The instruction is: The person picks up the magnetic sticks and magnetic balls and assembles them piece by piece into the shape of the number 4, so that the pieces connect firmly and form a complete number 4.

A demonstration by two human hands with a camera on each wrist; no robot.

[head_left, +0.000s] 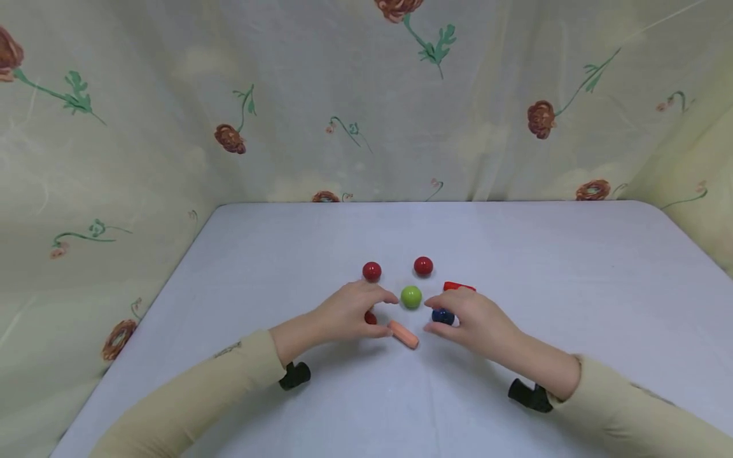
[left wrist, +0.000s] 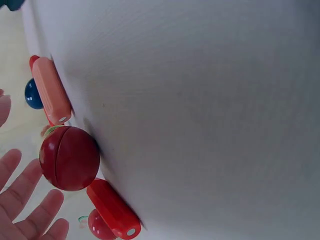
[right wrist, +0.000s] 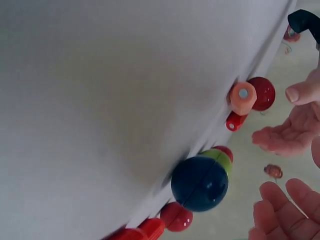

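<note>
Right wrist | blue ball (right wrist: 200, 183): glossy, seamed | right hand (head_left: 476, 318), left hand (head_left: 350, 310): loosely spread, contact unclear

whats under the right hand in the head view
In the head view, a dark blue ball shows partly beneath the right hand, and a red piece sticks out past its far side. The hand covers the rest of both; anything else under it is hidden.
</note>
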